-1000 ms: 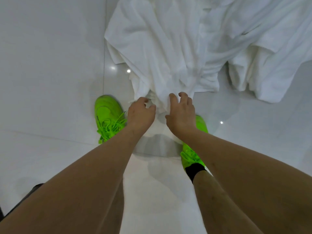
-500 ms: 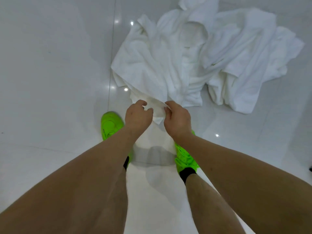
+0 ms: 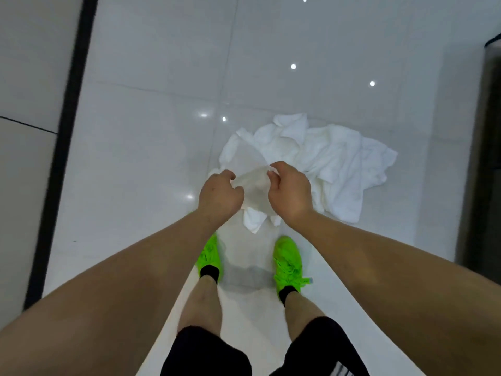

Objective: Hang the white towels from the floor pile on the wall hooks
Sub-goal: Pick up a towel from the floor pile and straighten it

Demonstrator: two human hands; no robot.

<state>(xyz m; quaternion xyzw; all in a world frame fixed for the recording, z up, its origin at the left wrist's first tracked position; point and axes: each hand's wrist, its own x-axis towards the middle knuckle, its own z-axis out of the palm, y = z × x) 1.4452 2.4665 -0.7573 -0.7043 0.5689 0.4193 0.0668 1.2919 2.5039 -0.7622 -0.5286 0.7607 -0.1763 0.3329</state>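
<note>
Both hands — the left hand (image 3: 220, 196) and right hand (image 3: 290, 193) — pinch the top edge of one white towel (image 3: 254, 183) lifted above the floor pile (image 3: 333, 169), so hanging has barely begun — no wall hooks are in view.

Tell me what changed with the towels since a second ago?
Both hands, left hand and right hand, took hold of one white towel by its edge and lifted it off the pile. The person straightened up. The pile stayed on the floor.
</note>
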